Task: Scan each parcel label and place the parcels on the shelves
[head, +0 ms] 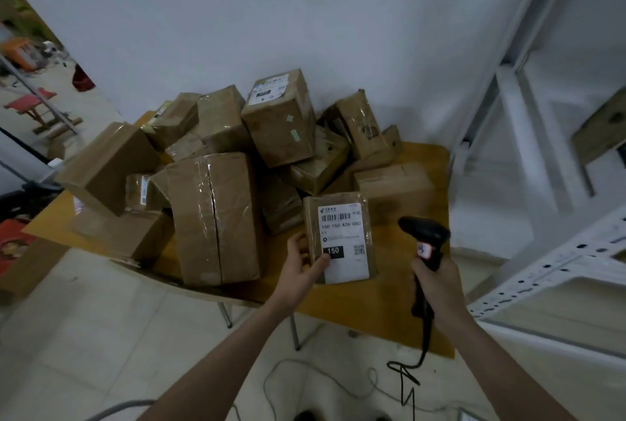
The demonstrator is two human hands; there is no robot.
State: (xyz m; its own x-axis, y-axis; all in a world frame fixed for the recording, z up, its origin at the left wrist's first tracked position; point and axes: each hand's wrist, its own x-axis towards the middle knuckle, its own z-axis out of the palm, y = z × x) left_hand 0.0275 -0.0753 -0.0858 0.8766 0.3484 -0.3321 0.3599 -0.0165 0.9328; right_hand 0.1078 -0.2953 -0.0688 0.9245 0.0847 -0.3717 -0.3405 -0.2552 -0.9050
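Left hand (302,266) gripped a labelled parcel (340,237) by its edge above the table (411,288); right hand (437,280) clutched the scanner (427,241) handle.

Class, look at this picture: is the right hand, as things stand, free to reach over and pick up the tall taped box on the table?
Probably not yet. The right hand grips the scanner, so its fingers are occupied. The tall taped box itself stands exposed at the table edge.

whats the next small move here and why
Probably tilt the scanner in the right hand left toward the barcode: the left hand holds the parcel label-up, and the scanner head sits just right of it.
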